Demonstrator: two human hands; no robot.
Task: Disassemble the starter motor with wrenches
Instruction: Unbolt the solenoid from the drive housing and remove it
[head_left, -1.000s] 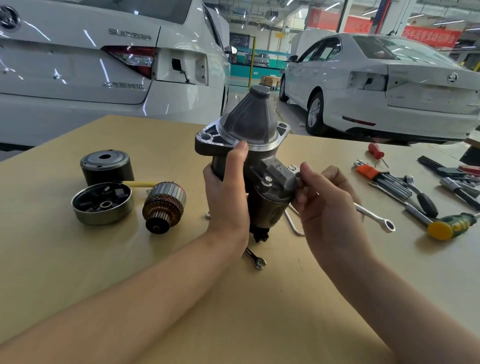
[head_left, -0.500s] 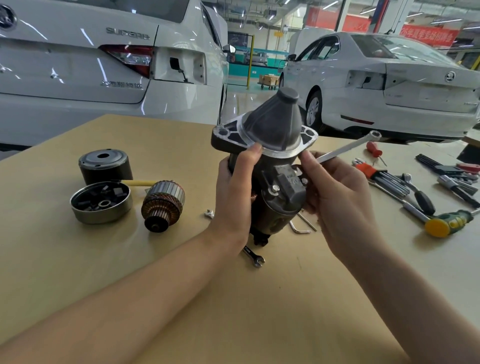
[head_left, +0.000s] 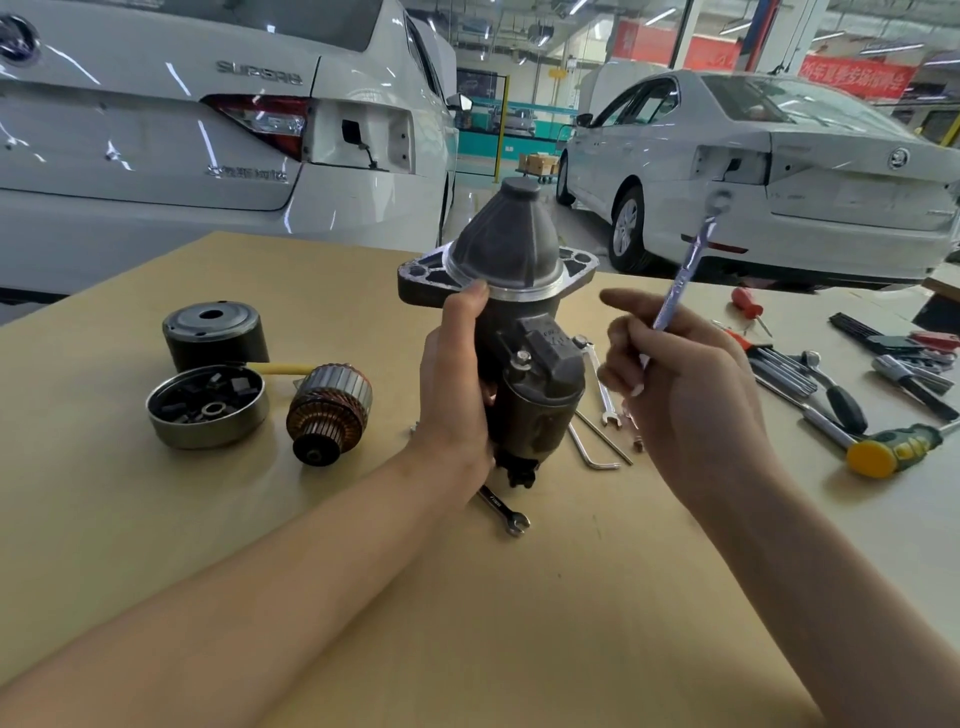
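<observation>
Motion-blurred wrench (head_left: 691, 260), left fingers hidden.

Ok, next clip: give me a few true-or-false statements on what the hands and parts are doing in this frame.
1. The left hand grips the starter motor upright above the table. True.
2. The right hand is empty. False: it holds a wrench, its ring end pointing up.
3. The wrench is seated on a nut of the motor. False: it is raised, clear of the motor.
4. The armature lies on the table left of the motor. True.
5. A small open-end wrench lies on the table below the motor. True.
</observation>
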